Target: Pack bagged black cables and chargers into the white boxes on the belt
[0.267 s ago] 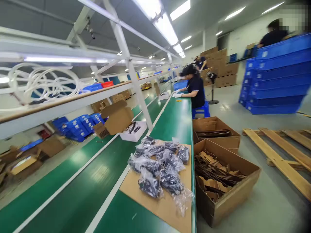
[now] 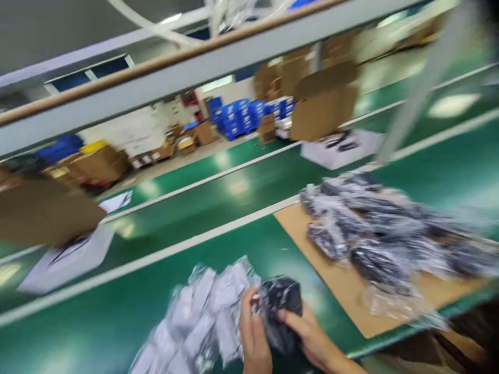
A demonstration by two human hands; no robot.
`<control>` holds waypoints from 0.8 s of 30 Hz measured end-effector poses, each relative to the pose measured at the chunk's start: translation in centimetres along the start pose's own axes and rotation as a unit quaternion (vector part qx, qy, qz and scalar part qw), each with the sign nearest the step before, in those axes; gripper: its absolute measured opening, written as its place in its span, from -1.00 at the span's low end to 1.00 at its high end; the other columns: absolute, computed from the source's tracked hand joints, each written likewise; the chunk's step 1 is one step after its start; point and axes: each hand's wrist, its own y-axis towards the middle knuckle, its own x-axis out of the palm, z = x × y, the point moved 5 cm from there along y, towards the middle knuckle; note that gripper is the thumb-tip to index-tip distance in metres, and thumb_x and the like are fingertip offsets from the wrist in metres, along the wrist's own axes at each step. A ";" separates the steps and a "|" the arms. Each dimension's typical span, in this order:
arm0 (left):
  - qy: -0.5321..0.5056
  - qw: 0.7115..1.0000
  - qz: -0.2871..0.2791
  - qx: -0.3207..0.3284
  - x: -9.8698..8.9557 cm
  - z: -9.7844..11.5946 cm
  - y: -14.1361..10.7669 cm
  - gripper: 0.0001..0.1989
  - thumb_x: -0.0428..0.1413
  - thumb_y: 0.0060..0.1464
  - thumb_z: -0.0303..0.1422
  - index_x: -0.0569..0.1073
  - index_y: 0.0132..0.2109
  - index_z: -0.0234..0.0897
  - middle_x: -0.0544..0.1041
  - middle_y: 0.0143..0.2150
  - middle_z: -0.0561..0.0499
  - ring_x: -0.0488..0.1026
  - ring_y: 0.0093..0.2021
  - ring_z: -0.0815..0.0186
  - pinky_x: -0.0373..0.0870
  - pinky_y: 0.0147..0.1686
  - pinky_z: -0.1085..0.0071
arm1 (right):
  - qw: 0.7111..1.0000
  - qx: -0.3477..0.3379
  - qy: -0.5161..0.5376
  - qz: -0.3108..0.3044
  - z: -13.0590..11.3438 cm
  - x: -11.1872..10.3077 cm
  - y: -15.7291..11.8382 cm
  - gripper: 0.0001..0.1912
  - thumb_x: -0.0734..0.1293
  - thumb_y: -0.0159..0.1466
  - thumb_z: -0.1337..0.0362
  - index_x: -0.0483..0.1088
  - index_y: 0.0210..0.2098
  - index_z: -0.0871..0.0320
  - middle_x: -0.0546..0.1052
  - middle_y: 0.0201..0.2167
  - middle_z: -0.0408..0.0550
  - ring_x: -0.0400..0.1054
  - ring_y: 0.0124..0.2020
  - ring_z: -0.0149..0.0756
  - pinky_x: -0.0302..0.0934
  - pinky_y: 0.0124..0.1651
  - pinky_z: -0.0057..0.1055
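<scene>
Both hands at bottom centre over green table. Left hand and right hand each grip dark bagged item, beside pile of clear bags. Cardboard sheet with more bagged items to right. View blurred.

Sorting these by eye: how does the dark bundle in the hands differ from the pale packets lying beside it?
The dark bundle is black and lumpy; the pale packets are whitish and flat. The bundle is gripped by the left hand and right hand; the packets lie fanned on the green belt. Both look wrapped in clear plastic, though blur hides detail.
</scene>
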 end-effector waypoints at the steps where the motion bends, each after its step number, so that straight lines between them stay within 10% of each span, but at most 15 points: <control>1: 0.018 0.999 0.032 0.009 -1.8 0.0 -0.4 -0.56 -0.14 0.30 -0.06 0.36 0.10 -0.24 0.35 0.11 -0.19 0.28 0.12 0.06 0.27 0.08 0.09 | 0.998 0.038 0.034 0.025 0.4 -0.7 0.4 -0.38 0.49 0.01 -0.08 0.36 -0.08 0.17 0.51 -0.13 0.06 0.37 -0.05 0.06 0.28 0.01 -0.10; 7: 0.079 0.988 0.129 -0.021 -8.8 0.7 -1.1 -0.72 -0.01 0.26 -0.17 0.38 0.01 -0.21 0.39 -0.01 -0.11 0.36 -0.05 0.18 0.30 -0.08 0.28 | 0.970 0.126 0.143 0.152 -0.8 -3.0 2.1 -0.24 0.65 -0.27 0.14 0.39 -0.10 0.12 0.56 -0.31 -0.04 0.45 -0.29 -0.02 0.41 -0.29 -0.25; 12: -0.083 0.983 -0.016 -0.163 -4.7 -0.7 -3.0 -0.64 0.15 0.14 -0.14 0.40 -0.03 -0.28 0.48 -0.26 -0.05 0.39 -0.41 0.34 0.33 -0.35 0.40 | 0.983 0.089 0.122 0.104 -1.6 -1.0 2.5 -0.38 0.64 -0.19 0.13 0.44 -0.17 0.12 0.54 -0.32 -0.05 0.43 -0.30 -0.07 0.40 -0.32 -0.31; 16: -0.156 0.966 0.035 -0.202 -2.3 -1.7 -3.0 -0.62 0.12 0.14 -0.06 0.42 -0.37 -0.34 0.35 -0.60 0.07 0.27 -0.60 0.40 0.20 -0.54 0.48 | 0.996 0.080 0.039 0.006 -1.2 0.7 1.9 -0.61 0.57 -0.01 0.12 0.46 -0.30 0.20 0.52 -0.37 -0.02 0.40 -0.37 -0.18 0.37 -0.33 -0.38; 24: -0.154 0.969 0.059 -0.183 -2.3 -1.9 -1.4 -0.61 0.15 0.11 -0.07 0.42 -0.45 -0.33 0.26 -0.61 0.10 0.15 -0.58 0.42 0.07 -0.56 0.47 | 0.997 0.033 -0.058 -0.028 -1.1 0.2 1.0 -0.56 0.54 0.04 0.10 0.47 -0.18 0.20 0.53 -0.23 0.06 0.41 -0.24 -0.14 0.35 -0.14 -0.33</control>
